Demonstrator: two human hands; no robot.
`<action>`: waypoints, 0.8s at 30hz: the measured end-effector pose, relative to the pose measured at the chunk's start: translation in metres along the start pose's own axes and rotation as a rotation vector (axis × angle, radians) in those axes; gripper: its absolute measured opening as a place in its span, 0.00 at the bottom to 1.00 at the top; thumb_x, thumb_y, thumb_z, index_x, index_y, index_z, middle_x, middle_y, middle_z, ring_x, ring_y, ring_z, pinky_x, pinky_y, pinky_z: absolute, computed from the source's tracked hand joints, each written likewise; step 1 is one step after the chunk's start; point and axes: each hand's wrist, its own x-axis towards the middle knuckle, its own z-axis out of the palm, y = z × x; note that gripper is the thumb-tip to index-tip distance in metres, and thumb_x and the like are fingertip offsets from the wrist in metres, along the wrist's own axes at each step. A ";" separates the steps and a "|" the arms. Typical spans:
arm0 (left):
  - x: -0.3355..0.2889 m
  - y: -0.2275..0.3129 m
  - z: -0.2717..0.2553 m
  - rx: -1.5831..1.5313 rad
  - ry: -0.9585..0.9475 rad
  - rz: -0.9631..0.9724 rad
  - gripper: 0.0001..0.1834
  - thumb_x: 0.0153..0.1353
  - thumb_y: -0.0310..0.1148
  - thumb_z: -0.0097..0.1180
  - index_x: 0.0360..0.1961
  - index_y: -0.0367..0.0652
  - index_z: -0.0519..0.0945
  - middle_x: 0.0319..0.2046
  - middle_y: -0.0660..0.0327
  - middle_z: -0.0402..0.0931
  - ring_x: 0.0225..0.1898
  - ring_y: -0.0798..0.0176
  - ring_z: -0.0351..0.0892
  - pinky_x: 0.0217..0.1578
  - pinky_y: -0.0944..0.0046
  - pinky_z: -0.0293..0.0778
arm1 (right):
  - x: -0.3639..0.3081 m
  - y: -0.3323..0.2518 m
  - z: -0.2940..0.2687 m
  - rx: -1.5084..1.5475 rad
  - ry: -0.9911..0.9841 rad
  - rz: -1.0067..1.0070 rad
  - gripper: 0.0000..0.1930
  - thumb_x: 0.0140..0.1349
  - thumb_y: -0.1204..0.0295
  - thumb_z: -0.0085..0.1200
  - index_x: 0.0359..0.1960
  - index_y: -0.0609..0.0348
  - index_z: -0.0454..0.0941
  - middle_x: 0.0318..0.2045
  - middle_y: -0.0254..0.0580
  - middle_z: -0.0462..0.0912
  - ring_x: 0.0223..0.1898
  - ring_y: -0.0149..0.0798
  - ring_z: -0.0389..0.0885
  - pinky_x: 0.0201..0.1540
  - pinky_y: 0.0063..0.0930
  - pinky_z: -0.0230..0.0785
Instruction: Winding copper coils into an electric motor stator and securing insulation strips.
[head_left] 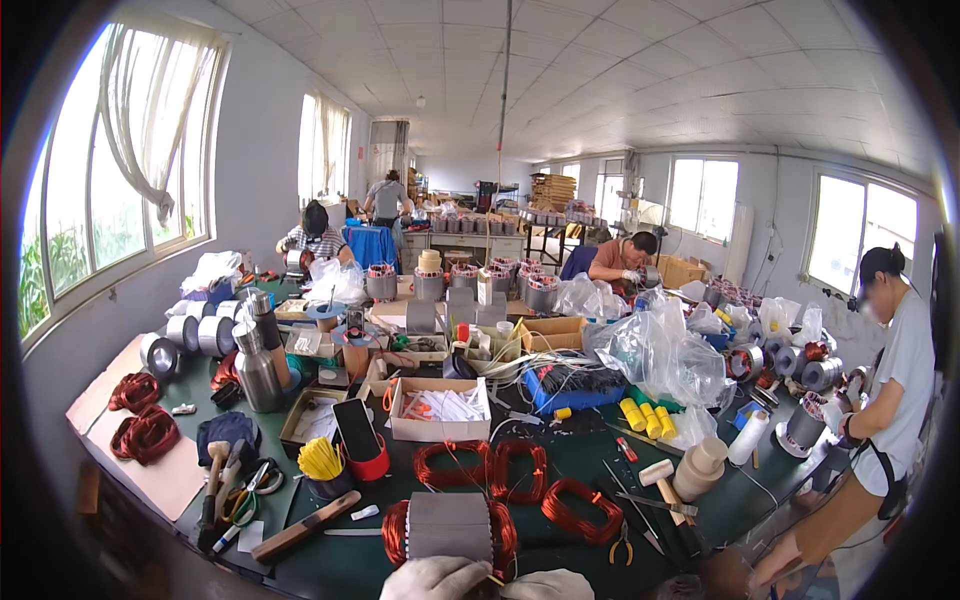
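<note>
A motor stator (pixel 450 526) with a grey cylindrical core lies on its side at the near edge of the green table. Red-brown copper windings (pixel 503 535) bulge from both its ends. My left hand (pixel 436 578), in a white glove, curls over the stator's near side. Close to the winding's right end is my right hand (pixel 548 585), also gloved; the lower edge cuts it off and its fingers hardly show. A thin yellowish strip (pixel 496 579) shows between the hands. Beyond the stator lie tied copper coils (pixel 518 472), with another coil (pixel 582 510) to the right.
On the left are a wooden bar (pixel 305 527), scissors (pixel 245 505) and a phone (pixel 357 430). A white box of paper strips (pixel 440 408) stands ahead. Rightward lie a mallet (pixel 663 480), pliers (pixel 622 545) and yellow rolls (pixel 650 418). A co-worker (pixel 890 380) stands at the right; others work farther back.
</note>
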 end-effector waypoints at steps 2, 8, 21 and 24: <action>-0.005 -0.013 -0.009 -0.022 -0.060 -0.038 0.25 0.52 0.30 0.74 0.53 0.39 0.85 0.45 0.50 0.84 0.45 0.43 0.84 0.46 0.50 0.81 | 0.006 -0.008 -0.004 0.078 -0.032 0.051 0.07 0.65 0.79 0.58 0.43 0.63 0.84 0.36 0.49 0.87 0.33 0.52 0.87 0.37 0.41 0.79; -0.042 -0.038 -0.030 -0.260 -0.033 -0.141 0.11 0.56 0.26 0.68 0.41 0.39 0.87 0.34 0.54 0.83 0.34 0.49 0.83 0.36 0.53 0.78 | 0.019 0.001 0.012 0.466 -0.232 0.276 0.15 0.67 0.80 0.59 0.54 0.68 0.83 0.38 0.51 0.87 0.35 0.42 0.89 0.36 0.31 0.80; -0.130 -0.151 -0.065 -0.048 0.005 -0.778 0.06 0.64 0.31 0.64 0.36 0.39 0.85 0.28 0.50 0.81 0.32 0.45 0.85 0.34 0.53 0.80 | 0.025 0.117 0.010 -0.283 -0.746 0.691 0.22 0.51 0.81 0.67 0.51 0.69 0.81 0.41 0.56 0.90 0.49 0.49 0.91 0.54 0.35 0.79; -0.119 -0.164 -0.056 -0.054 -0.034 -0.689 0.06 0.64 0.31 0.65 0.33 0.40 0.84 0.27 0.51 0.82 0.32 0.44 0.85 0.35 0.52 0.80 | -0.047 0.179 -0.037 -0.040 -0.482 0.946 0.37 0.51 0.80 0.69 0.66 0.68 0.69 0.55 0.52 0.85 0.57 0.44 0.86 0.59 0.36 0.78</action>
